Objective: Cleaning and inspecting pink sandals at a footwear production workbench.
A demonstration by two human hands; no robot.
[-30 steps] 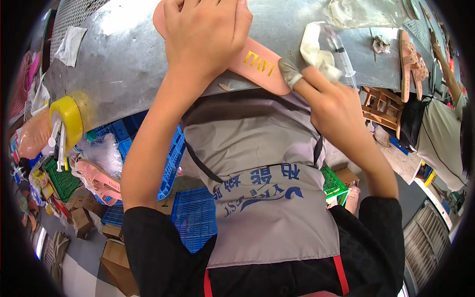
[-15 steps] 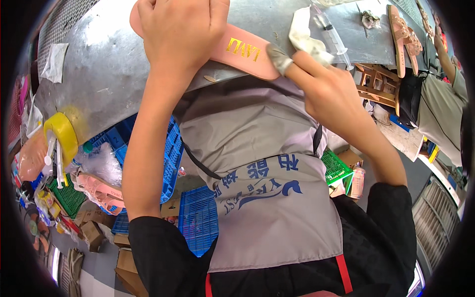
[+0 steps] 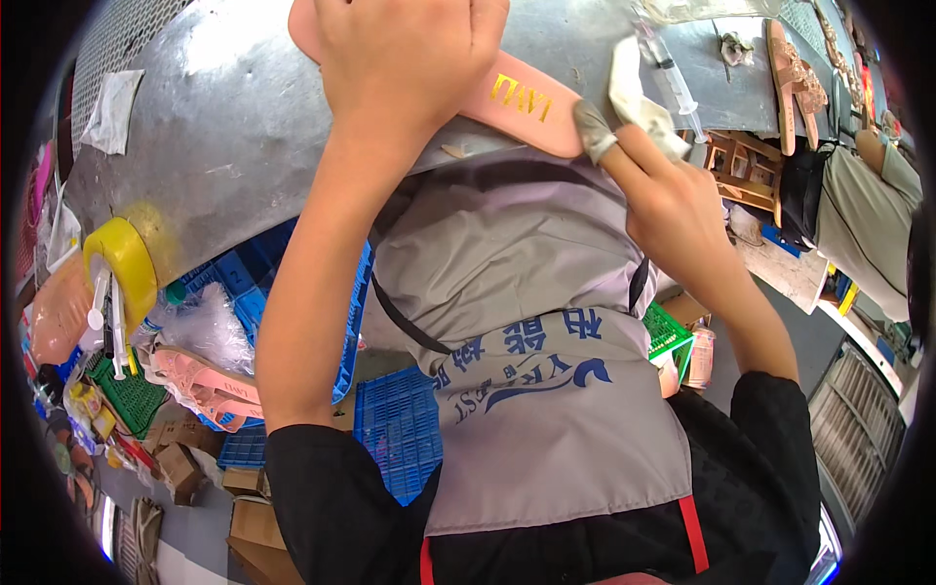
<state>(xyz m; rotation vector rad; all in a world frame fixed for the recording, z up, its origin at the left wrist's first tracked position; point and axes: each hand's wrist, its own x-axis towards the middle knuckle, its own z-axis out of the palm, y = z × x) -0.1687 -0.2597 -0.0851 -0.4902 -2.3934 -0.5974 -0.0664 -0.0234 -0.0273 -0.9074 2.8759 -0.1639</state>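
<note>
Sole point(image 3: 534, 109): farther right in view than half a second ago, both hands and the white cloth point(image 3: 639, 105) shifted along with it; part of that may be the head turning.
Sole's place: at the front edge of the table point(image 3: 234, 127), slanting down to the right, rounded end nearest the apron point(image 3: 556, 468). Resting or raised, cannot tell.
Left hand point(image 3: 409, 63): back of hand up, fingers folded over the sole's middle and holding it; tips out of sight.
Right hand point(image 3: 675, 190): grey finger cover point(image 3: 593, 135) against the rounded end; other fingers bent. Thumb hidden, so cannot tell whether they pinch the edge.
Cloth: just beyond the right hand; held or merely lying, unclear.
Progress: gold print already on the sole; no strap on the bare part, middle covered. Contact now at the rounded end; how much of the edge is done or left does not show.
Sandals point(image 3: 783, 97): pair at the table's right edge, straps on.
Syringe point(image 3: 673, 78): on the table, near the cloth.
Tape point(image 3: 136, 253): yellow roll, table's left corner.
</note>
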